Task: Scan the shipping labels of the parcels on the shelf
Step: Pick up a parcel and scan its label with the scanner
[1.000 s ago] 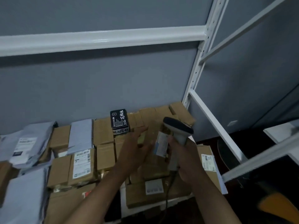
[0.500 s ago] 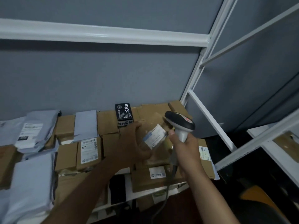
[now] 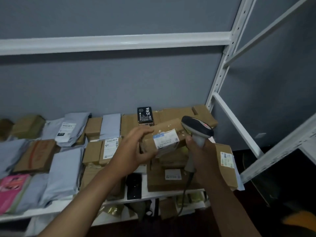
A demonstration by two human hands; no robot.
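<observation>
Parcels (image 3: 106,151) are lying across the white shelf (image 3: 51,209). One cardboard parcel (image 3: 164,135) is being gripped by the left hand (image 3: 135,149), lifted above the pile. At its three o'clock, the right hand (image 3: 201,151) is clutching a barcode scanner (image 3: 196,129), head just beside the shipping label (image 3: 165,140).

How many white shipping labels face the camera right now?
5: held box, grey bag, middle box, front box, right box. Others may be hidden.

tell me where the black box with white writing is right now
In the head view, the black box stands at the back of the shelf, right of centre, among brown cardboard parcels, behind the left hand.
</observation>
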